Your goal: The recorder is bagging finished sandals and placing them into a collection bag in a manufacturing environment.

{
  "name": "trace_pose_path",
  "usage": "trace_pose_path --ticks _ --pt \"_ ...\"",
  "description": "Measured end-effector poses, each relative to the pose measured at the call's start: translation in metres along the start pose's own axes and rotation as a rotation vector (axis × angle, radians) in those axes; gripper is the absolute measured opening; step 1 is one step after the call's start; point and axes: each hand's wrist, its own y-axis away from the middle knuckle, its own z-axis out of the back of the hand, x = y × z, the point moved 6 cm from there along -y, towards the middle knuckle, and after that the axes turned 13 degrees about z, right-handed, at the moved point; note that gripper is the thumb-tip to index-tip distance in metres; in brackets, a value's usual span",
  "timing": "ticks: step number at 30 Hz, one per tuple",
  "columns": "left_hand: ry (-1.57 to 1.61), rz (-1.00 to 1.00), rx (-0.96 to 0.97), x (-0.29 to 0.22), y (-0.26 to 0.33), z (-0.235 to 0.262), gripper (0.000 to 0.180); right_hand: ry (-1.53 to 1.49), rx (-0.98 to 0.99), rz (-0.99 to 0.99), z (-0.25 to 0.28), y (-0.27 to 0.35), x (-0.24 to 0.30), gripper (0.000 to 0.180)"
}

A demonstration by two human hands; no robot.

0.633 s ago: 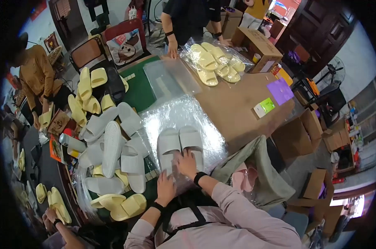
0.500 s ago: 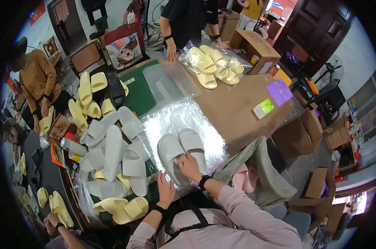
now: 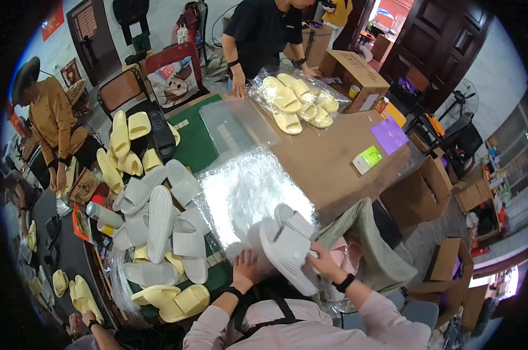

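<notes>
On my feed the table (image 3: pixel 345 166) is the largest item, w/ a cloth sack (image 3: pixel 386 265) at its near R edge. Pile of grey slippers (image 3: pixel 160 224) noted on table's L side; shiny plastic (image 3: pixel 249 189) lies flat just R of it. Loose grey pair (image 3: pixel 288 251) is tilted over the plastic's near R corner, beside sack. R hand (image 3: pixel 328 262): clamped on pair. L hand (image 3: pixel 246 268): unclenched, fingers extended, at plastic's near edge; contact I can't confirm.
</notes>
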Motion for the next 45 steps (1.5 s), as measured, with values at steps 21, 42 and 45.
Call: trace_pose_path --ticks 21,42,45 --pt "0.695 0.295 -0.037 0.003 -0.044 0.024 0.015 -0.103 0.485 -0.047 0.02 0.049 0.003 0.025" --pt "0.782 0.187 -0.28 -0.031 -0.042 0.104 0.019 0.224 0.491 0.04 0.013 0.021 -0.012 0.019" --pt "0.816 0.215 -0.231 -0.025 -0.038 0.1 0.023 0.203 0.345 0.058 0.014 0.013 -0.014 0.026"
